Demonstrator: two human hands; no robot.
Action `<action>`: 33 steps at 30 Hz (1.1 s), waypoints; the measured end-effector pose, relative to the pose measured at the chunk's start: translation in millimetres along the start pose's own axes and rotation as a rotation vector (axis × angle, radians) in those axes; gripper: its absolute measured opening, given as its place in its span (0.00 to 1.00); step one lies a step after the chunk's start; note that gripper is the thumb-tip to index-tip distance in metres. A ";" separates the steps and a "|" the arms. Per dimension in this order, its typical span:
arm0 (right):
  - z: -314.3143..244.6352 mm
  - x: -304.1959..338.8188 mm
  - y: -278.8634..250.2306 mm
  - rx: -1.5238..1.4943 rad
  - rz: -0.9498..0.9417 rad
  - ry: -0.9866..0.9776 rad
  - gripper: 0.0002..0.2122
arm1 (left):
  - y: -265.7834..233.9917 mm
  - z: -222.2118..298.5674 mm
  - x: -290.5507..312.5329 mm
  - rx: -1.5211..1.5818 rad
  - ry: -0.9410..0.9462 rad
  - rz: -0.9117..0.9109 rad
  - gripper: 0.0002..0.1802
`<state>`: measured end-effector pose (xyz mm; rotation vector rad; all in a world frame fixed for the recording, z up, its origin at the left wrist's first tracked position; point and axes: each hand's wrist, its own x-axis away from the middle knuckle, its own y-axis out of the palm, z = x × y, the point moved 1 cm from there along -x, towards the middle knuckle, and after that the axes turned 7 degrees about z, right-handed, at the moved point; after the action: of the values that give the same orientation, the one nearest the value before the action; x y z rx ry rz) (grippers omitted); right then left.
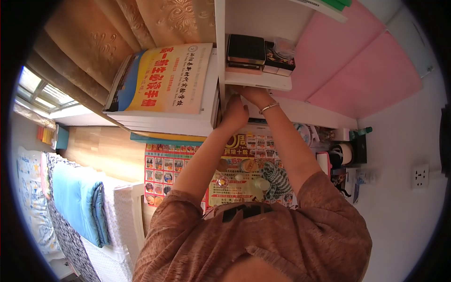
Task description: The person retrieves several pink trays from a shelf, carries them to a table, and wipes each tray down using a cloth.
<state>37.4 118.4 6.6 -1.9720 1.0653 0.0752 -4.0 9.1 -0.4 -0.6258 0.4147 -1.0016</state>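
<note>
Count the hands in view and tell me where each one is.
2. The left hand is right of the large printed booklet; the right hand, with a bracelet at its wrist, is just below the white shelf's front edge. Some fingers are hidden.

Got a puffy light-blue folded quilt (77, 202) lying on a white-edged bed (121, 211) over at left, plus a gold-brown embossed fabric curtain (89, 37) hanging near a pale-framed window (44, 91). Also seeing a square white socket (420, 176) way over on the plain white wall (399, 221).
</note>
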 end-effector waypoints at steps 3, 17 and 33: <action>-16.4 2.2 -8.3 0.000 -0.044 0.059 0.14 | -5.7 4.4 -0.6 0.017 -0.021 0.046 0.26; 15.2 16.1 20.3 -0.093 0.120 0.129 0.20 | -4.4 6.1 -1.0 0.194 0.031 0.095 0.18; 10.0 142.8 -59.1 -0.061 -0.621 0.254 0.16 | -34.9 -11.6 53.4 0.123 0.200 -0.442 0.17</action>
<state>172.6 47.6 -20.3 -2.3263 0.5605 -0.4929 -7.5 -54.5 11.6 -0.5168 0.3943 -1.5085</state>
